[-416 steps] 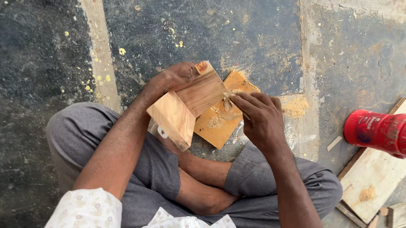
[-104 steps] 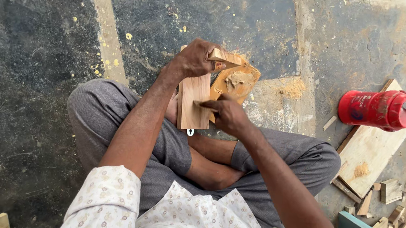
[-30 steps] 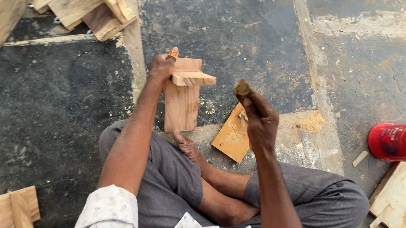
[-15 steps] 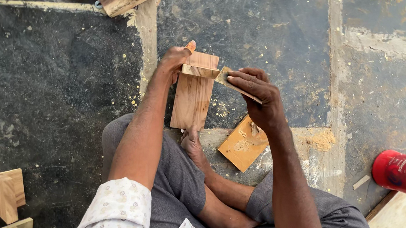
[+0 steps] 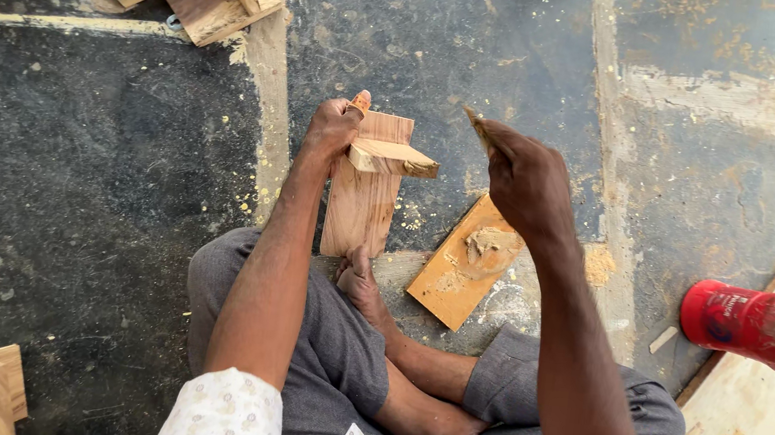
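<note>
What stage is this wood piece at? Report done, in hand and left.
Done: a short crosspiece already sits across the upright board, and filler paste lies mixed on the flat board. In hand: the left hand steadies the assembly; the right hand holds a small spatula-like stick beside it. Left: whether the joint is filled cannot be told.

Red cylindrical plastic bottle [image 5: 760,327] lying on its side at far right, partly on a pale wooden board [image 5: 739,417]; dark label band, illegible.

Pale tan wooden piece [image 5: 367,187], orange-brown board [image 5: 464,264], red bottle [image 5: 760,326], grey trousers [image 5: 334,356], white patterned shirt [image 5: 223,416].
</note>
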